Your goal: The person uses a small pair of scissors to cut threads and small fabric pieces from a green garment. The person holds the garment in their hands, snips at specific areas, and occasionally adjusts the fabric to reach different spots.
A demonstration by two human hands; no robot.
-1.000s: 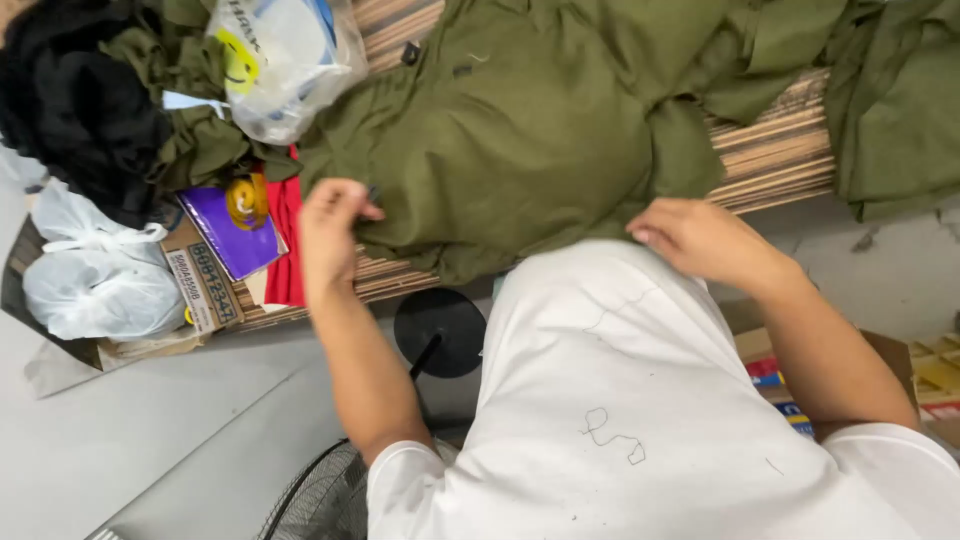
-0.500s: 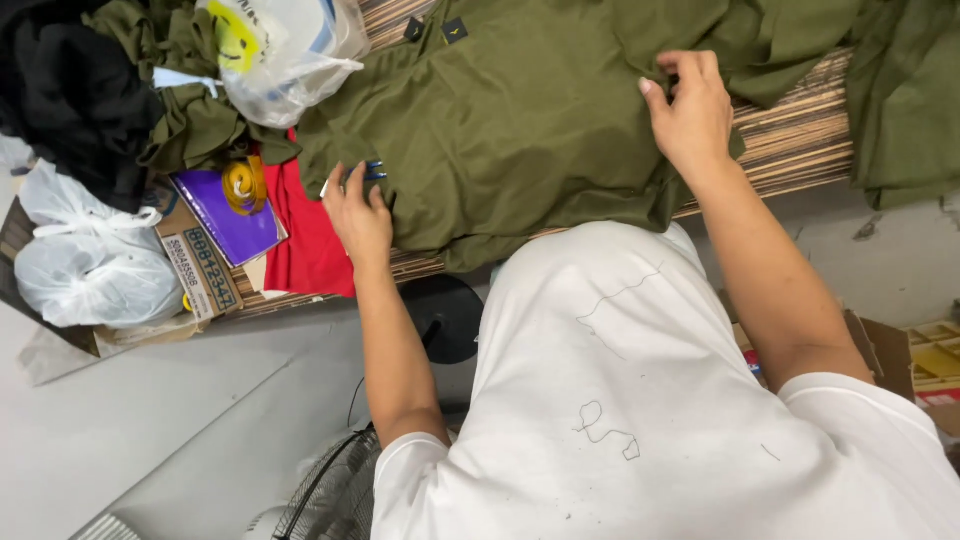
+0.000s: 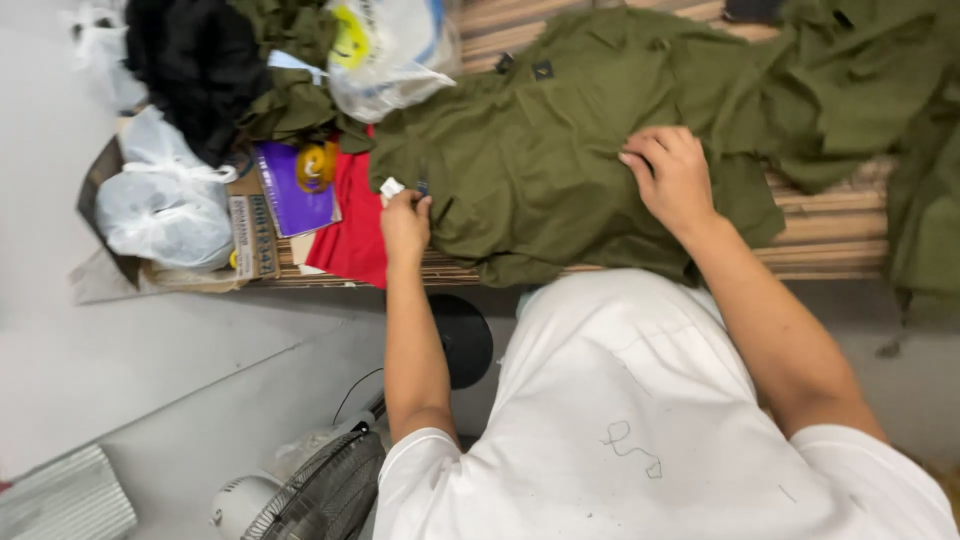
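Head view: green garment (image 3: 560, 150) spread on striped bench (image 3: 830, 215), lying under both hands. Left hand (image 3: 405, 222) at the garment's left edge, fingers closed, pinching a small white tag (image 3: 391, 188) there. Right hand (image 3: 672, 175) lies palm-down on the cloth, fingers together, pressing it flat. Just left of the left hand: red cloth (image 3: 350, 225), purple book (image 3: 290, 190), yellow tape roll (image 3: 315, 165). Further left, white bags (image 3: 165, 200). Fan (image 3: 320, 495) on the floor below the left arm.
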